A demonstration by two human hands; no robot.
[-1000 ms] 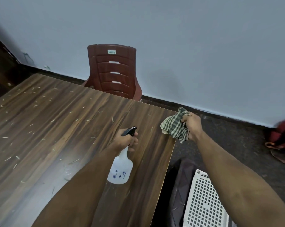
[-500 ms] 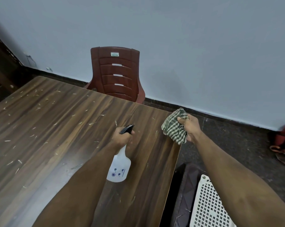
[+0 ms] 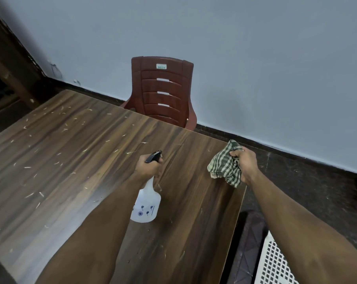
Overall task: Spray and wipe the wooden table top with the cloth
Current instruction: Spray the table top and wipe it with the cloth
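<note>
Change since a second ago: very little. My left hand still grips the neck of the spray bottle, fingers curled round it under the black trigger head; the bottle hangs tilted above the table top, nozzle aimed away from me. My right hand still holds the bunched checked cloth in a closed fist, up in the air over the table's right edge. Both hands sit a little further out over the wood than before; my view has lifted toward the wall.

Meaning for the task: no wet patch or mist shows on the wood, so I judge the spraying is only about to start and the wiping has not begun.

Task surface: dark wood, strewn with pale shavings, thickest on the left half.

Surroundings:
- red plastic chair, pushed against the far edge.
- white lattice crate, on the floor, right of the table.
- dark floor and skirting below the wall.

Obstructions: nothing stands on the wood between nozzle and shavings. Wiping toward the right edge would drop debris onto the crate.
</note>
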